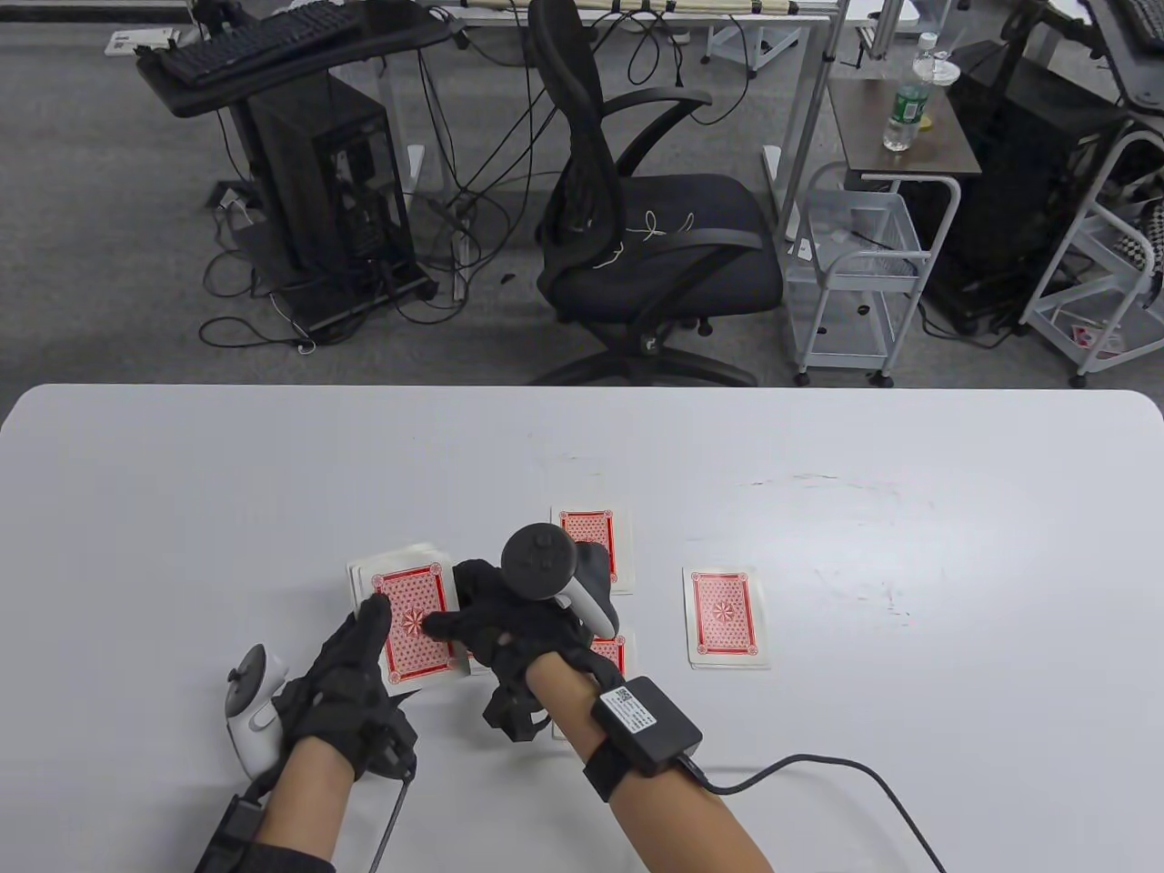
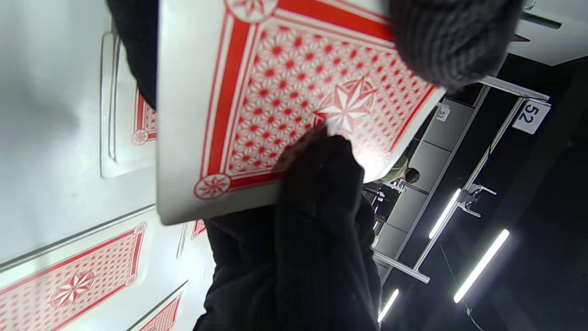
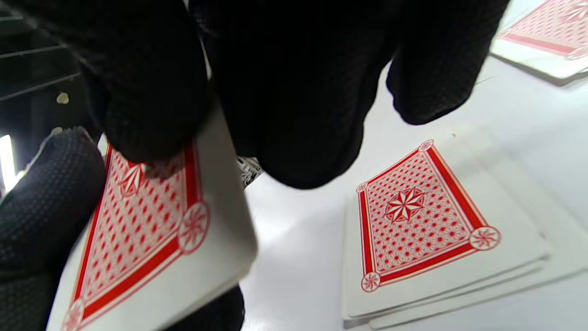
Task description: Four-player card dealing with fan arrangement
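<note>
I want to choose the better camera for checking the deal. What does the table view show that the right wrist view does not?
Only the table view shows the whole layout: the far pile, the right pile and the left hand under the deck. Only the right wrist view shows the right hand's fingers pinching the top card at its edge. Both show red-backed cards lying on the white table.

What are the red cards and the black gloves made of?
The cards look like coated paper: thin, with stacked white edges and a slight sheen, though plastic is possible. The gloves, seen on the left hand and right hand, look like knitted fabric, matte, with a dotted weave showing on the fingers.
</note>
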The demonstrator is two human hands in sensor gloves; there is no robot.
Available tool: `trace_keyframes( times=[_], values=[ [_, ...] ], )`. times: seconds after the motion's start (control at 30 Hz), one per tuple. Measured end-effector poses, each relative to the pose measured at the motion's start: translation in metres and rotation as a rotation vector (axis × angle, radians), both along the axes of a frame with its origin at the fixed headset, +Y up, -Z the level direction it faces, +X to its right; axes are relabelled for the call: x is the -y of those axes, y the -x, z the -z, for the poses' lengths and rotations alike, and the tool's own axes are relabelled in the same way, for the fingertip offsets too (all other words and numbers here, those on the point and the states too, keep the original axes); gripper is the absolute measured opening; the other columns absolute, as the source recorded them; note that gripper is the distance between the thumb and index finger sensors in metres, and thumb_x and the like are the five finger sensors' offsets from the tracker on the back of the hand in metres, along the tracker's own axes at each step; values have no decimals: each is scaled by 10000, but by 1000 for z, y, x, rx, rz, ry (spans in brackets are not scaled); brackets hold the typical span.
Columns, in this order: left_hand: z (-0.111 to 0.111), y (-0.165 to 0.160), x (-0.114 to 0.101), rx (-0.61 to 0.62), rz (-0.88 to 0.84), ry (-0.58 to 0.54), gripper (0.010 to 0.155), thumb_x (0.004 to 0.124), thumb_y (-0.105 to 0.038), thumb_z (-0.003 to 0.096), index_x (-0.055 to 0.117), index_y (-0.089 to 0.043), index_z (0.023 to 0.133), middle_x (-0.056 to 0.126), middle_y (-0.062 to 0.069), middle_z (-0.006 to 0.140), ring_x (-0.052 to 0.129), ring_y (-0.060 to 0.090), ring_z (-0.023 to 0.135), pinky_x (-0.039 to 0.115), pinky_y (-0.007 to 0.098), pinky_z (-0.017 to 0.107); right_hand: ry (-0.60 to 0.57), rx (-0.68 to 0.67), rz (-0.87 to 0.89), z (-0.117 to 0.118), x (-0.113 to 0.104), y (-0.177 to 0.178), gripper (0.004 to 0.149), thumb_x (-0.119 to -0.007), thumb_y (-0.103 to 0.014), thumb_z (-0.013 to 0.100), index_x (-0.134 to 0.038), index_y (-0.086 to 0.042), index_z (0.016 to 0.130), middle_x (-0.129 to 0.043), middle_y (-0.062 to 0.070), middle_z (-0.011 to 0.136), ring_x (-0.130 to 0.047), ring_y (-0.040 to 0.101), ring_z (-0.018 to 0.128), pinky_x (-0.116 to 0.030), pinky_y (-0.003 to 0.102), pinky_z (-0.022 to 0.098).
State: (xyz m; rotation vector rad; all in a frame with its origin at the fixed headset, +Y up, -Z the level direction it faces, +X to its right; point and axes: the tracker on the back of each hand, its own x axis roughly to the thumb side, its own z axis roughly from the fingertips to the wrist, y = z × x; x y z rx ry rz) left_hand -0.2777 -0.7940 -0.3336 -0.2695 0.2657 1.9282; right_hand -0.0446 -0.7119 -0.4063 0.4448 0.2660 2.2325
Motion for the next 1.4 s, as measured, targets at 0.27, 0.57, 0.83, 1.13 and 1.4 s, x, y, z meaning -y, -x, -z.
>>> trace_keyframes(
  times=[0.27,0.57,0.83,1.13,1.4],
  values=[
    [1,0,-1,3,-13,1,502,783,-565,487,752,-328,928,922,-83,878,1025,237,736,893,433,514,116,43,113,21,-5,-41,666,-921,-341,444,-663,-27,972,-929,0,675,-1066,196,464,-765,544,498],
    [4,18,3,-62,-11,29,503,776,-570,494,743,-330,935,915,-86,887,1019,238,744,888,433,522,100,276,-256,89,-15,-102,726,-890,-336,474,-545,-32,1036,-857,20,723,-972,153,345,-742,547,483],
    [10,27,3,-64,-11,29,503,771,-573,498,737,-334,939,909,-91,893,1014,236,752,886,431,528,192,378,-574,127,36,-107,757,-895,-372,466,-532,-32,1036,-854,18,690,-969,132,304,-756,528,464],
    [10,27,6,-69,2,33,503,776,-571,496,742,-330,936,915,-85,888,1018,240,744,887,433,523,30,366,-805,119,23,-90,789,-850,-497,472,-528,-76,1057,-829,49,783,-978,157,406,-730,541,504],
    [8,19,7,-60,11,15,501,782,-571,491,753,-327,927,923,-85,878,1023,242,735,888,437,515,4,50,-168,54,-21,-41,667,-751,-478,560,-557,-66,1047,-784,109,858,-986,226,540,-708,570,529]
  ],
)
